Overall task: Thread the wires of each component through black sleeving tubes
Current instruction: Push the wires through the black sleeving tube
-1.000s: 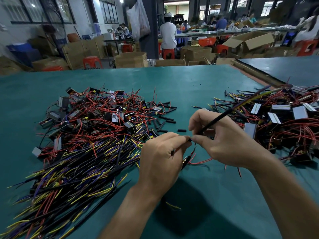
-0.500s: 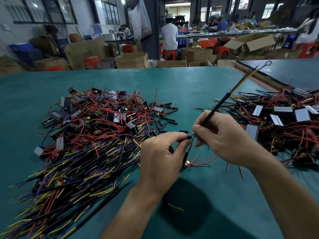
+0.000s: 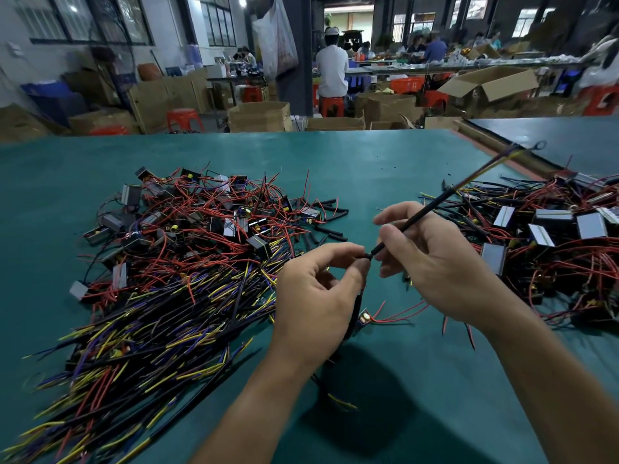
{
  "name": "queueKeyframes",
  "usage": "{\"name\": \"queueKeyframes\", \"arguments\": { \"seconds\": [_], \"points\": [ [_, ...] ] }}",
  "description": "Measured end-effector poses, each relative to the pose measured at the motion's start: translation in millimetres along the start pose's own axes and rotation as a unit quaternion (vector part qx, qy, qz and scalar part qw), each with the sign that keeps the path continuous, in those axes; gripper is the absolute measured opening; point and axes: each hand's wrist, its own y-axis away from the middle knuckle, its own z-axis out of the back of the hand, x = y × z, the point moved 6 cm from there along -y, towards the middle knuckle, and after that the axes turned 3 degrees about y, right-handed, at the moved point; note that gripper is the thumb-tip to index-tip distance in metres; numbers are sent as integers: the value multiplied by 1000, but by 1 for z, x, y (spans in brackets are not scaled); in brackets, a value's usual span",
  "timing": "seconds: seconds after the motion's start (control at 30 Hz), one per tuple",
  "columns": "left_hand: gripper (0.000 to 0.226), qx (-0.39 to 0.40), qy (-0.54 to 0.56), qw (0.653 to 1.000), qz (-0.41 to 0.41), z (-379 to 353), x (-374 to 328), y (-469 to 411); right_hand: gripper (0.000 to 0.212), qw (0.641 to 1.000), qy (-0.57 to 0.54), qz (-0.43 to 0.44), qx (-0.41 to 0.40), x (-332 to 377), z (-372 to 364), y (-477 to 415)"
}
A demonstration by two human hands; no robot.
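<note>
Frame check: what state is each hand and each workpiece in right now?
Left hand: pinches the black sleeving tube at its near end.
Right hand: grips the tube further up.
Black sleeving tube: tilted upward, wires out its far end.
Component: below the left hand, red wire trailing.
Left pile: tangled.

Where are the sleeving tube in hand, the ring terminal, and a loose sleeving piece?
sleeving tube (image 3: 442, 200): head view, middle of its exposed stretch.
ring terminal (image 3: 538, 145): head view, its loop.
loose sleeving piece (image 3: 336, 211): head view, its bent end.
</note>
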Motion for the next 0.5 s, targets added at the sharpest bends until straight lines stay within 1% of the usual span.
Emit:
{"name": "queueKeyframes", "arguments": {
  "seconds": [0.07,0.17,0.23,0.3,0.33,0.37,0.4,0.43,0.47,0.5],
  "points": [
    [17,10,26,999,27,-1,2,-1,14,1000,19,22,-7,4,1,0],
    [11,48,47,997,47,-6,2,0,18,997,39,58,-14,10,-2,2],
    [8,52,64,995,49,-5,2,-1,12,998,21,48,-19,9,-6,2],
    [12,20,85,994,62,0,6,-4,4,1000,-10,11,-19,4,-8,2],
    [14,-1,96,992,78,3,9,-6,4,1000,-21,-11,-8,1,-8,2],
    [15,-22,107,990,94,7,12,-7,9,999,-11,-32,20,-3,-10,2],
    [15,-39,113,987,108,9,14,-7,17,996,28,-49,69,-7,-13,3],
    [15,-48,114,985,117,11,16,-8,23,985,91,-61,130,-11,-19,6],
    [13,-52,111,985,122,13,17,-9,25,967,159,-62,190,-14,-26,11],
    [13,-55,106,985,124,15,18,-9,22,948,206,-53,235,-15,-32,15]
  ]
}}
